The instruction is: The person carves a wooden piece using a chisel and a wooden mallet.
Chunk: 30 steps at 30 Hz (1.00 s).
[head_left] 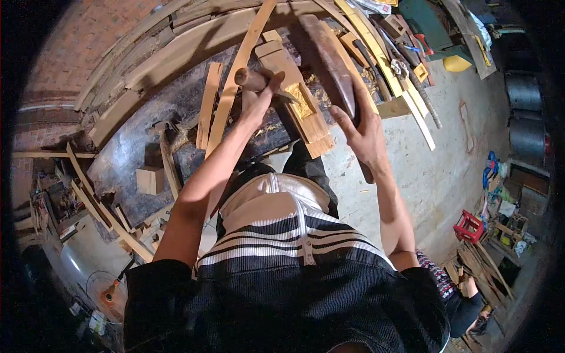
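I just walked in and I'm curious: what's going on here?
Someone is working on a wooden block with a recess cut into it. Their left hand grips a wooden-handled tool, apparently a chisel, with its tip by the recess. Their right hand holds a long dark club on the other side of the block, apart from the tool. Another person is at the lower right of the view.
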Motion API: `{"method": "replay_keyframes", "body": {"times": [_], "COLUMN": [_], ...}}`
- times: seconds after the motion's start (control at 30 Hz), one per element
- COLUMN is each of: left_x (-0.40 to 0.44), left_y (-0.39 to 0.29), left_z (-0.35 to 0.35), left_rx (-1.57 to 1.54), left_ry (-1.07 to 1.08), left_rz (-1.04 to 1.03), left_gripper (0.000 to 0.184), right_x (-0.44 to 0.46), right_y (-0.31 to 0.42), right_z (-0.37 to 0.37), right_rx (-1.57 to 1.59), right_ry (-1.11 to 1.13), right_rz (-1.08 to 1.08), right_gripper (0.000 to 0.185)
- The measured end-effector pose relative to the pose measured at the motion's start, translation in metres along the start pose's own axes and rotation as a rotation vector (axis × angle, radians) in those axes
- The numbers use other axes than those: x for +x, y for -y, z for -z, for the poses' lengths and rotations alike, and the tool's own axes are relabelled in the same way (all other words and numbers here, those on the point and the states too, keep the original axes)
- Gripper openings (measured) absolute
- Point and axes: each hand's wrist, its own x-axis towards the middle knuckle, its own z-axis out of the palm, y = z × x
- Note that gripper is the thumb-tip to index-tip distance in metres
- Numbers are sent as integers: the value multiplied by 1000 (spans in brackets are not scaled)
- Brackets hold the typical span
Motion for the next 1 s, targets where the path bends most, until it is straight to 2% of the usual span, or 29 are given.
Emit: {"method": "replay_keyframes", "body": {"times": [0.07,0.13,0.23,0.33,0.43,0.63,0.67,0.7,0.77,0.83,0.87,0.93,1.0], "left_x": [3,6,2,-6,-12,-21,-22,-24,-26,-28,-26,-22,-25], "left_y": [-5,-12,-14,-12,-6,1,1,1,-2,-3,0,-2,-15], "left_z": [0,2,-9,-13,-12,-18,-20,-20,-24,-28,-26,-26,-27], "left_rx": [-36,159,212,237,426,392,392,299,207,-594,-594,285,389], "left_ry": [36,198,265,326,384,326,327,360,392,255,256,357,355], "left_rz": [13,-84,-109,-87,-193,-246,-245,-188,-130,404,405,-77,-145], "left_gripper": [22,21,18,15,11,9,9,10,11,20,20,24,24], "right_x": [-5,-9,-13,-15,-16,-8,-4,-2,4,7,10,13,14], "right_y": [-8,-17,-19,-15,-15,-19,-17,-14,-1,3,2,4,15], "right_z": [7,8,9,9,6,2,3,4,9,9,7,6,6], "right_rx": [81,82,70,121,115,107,74,43,98,152,136,121,169], "right_ry": [40,10,-2,4,16,31,8,-15,-1,11,-7,-26,-17], "right_rz": [-205,-208,-258,-270,-255,-194,-124,-54,-70,-85,-38,12,9], "right_gripper": [75,76,77,77,76,76,76,76,76,76,76,76,76]}}
